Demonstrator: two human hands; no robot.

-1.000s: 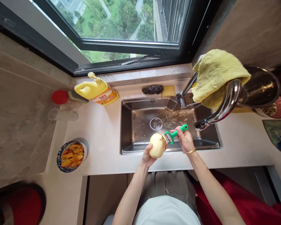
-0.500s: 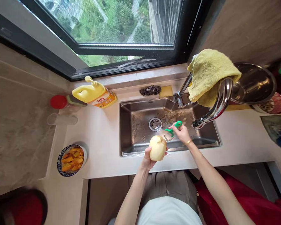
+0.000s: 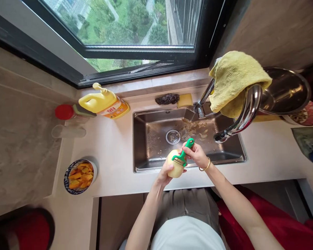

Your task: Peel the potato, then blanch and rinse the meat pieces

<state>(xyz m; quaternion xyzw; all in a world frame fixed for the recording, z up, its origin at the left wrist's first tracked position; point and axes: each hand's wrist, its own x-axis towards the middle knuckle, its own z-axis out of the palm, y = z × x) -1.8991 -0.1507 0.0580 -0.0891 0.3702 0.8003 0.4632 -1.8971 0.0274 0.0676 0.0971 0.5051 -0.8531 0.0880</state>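
Observation:
A pale, mostly peeled potato [image 3: 175, 171] is gripped in my left hand [image 3: 165, 173], over the front edge of the sink [image 3: 156, 163]. My right hand [image 3: 197, 155] is closed round the handle of a green peeler [image 3: 187, 147]. The peeler's metal blade lies against the upper side of the potato. Brown peelings [image 3: 195, 127] are scattered in the sink, right of the drain [image 3: 173, 137]. The fingertips of my left hand on the far side of the potato are mostly hidden.
A chrome faucet [image 3: 246, 111] with a yellow cloth [image 3: 237, 80] over it arches above the sink's right side. On the left stand a yellow detergent jug [image 3: 106, 104] and a bowl of orange chunks [image 3: 79, 176]. Behind the sink lie a scourer [image 3: 167, 99] and a sponge [image 3: 185, 100].
My right hand has brought the peeler left and down from above the sink onto the potato. A strip of peel hanging near the peeler is no longer visible there. My left hand stays nearly in place.

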